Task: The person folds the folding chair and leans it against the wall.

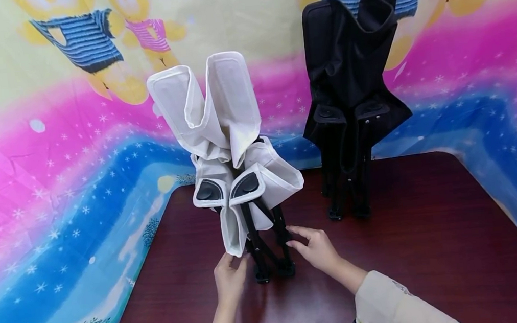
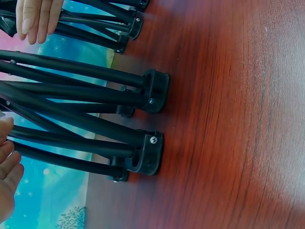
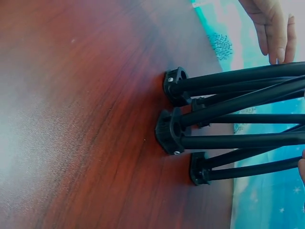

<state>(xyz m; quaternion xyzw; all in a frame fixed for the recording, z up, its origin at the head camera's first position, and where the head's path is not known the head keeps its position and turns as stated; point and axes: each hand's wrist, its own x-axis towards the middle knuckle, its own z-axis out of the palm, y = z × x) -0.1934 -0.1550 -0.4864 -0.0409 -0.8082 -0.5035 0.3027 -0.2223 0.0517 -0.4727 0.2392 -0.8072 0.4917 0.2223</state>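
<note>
A folded white camp chair (image 1: pixel 231 112) with black legs stands upright on the dark wooden table, leaning slightly left. My left hand (image 1: pixel 229 282) is low at its left side, fingertips by the bottom of the hanging fabric; in the right wrist view the left hand (image 3: pixel 274 31) has straight fingers close to the upper leg. On the other side, my right hand (image 1: pixel 319 251) points thumb and index finger at the black legs (image 1: pixel 283 231). The left wrist view shows the right hand (image 2: pixel 40 19) with extended fingers. Whether either hand touches the chair is hard to tell.
Behind and to the right stands a folded black camp chair (image 1: pixel 352 71). The reddish-brown table (image 1: pixel 432 249) has rounded far corners. A colourful cloth with bears and snowflakes (image 1: pixel 77 146) hangs behind and at the sides.
</note>
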